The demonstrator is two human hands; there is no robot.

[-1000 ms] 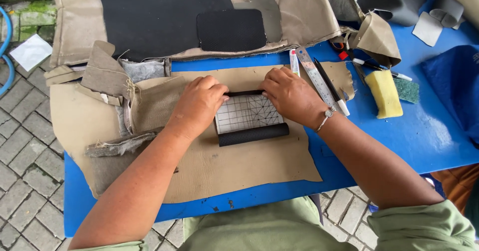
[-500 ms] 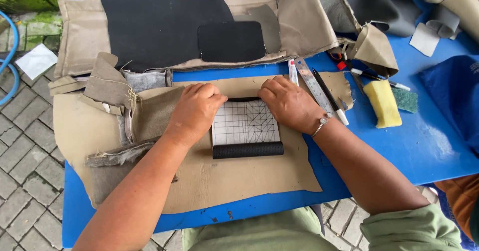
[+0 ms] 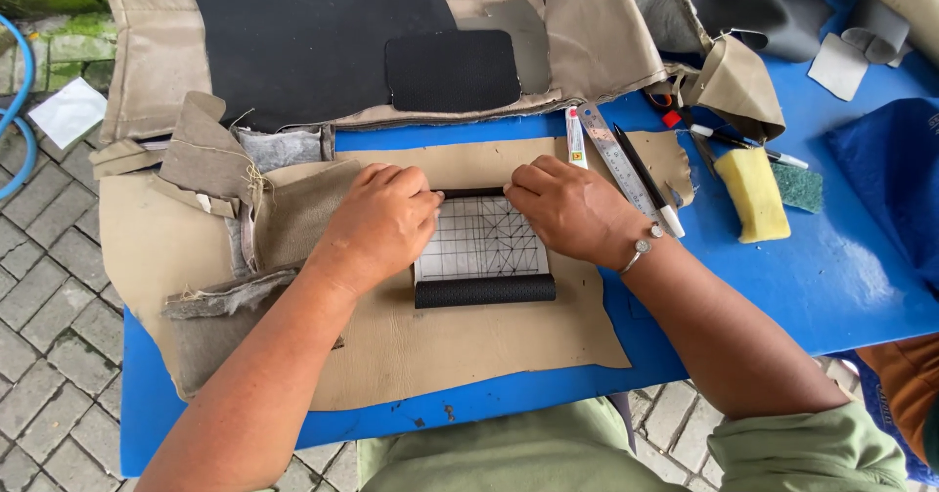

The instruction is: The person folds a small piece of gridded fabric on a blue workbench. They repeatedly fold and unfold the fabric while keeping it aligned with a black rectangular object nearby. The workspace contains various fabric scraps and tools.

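Blue table (image 3: 841,277) outdoors over grey brick paving (image 3: 44,316), covered in tan leather scraps.

Both hands pressing flat, fingers curled, on the far edge of a gridded white panel (image 3: 481,243) with a black rolled edge, near the table's front edge atop a tan leather sheet (image 3: 460,345): left hand (image 3: 383,220) on one corner, right hand (image 3: 564,206) on the other. Toward the right edge: steel ruler (image 3: 614,157), black pen (image 3: 648,179), yellow sponge (image 3: 751,195). Along the far edge, black leather piece (image 3: 293,42) and a small black patch (image 3: 452,69). Blue hose (image 3: 18,111) beyond the left edge.
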